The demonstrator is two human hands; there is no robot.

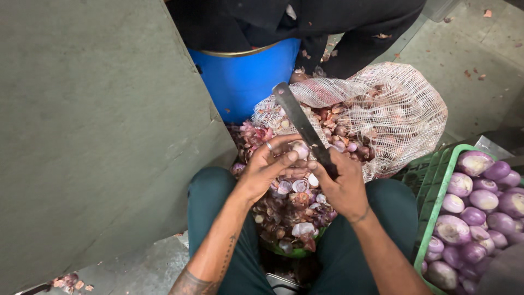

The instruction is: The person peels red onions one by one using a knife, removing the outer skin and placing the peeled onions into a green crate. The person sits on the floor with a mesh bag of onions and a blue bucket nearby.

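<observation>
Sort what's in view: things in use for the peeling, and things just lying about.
In use: left hand holding an onion; right hand with the knife; mesh sack; peel pile; green crate of peeled onions.

Lying about: blue drum; grey board; floor scraps.

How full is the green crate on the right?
Nearly full: peeled purple onions are piled up to the rim of the green crate, though the frame cuts off part of it.

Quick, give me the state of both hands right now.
Left hand: closed on a small peeled onion, held at the fingertips.
Right hand: closed on the handle of a long knife, blade pointing up and away.
</observation>
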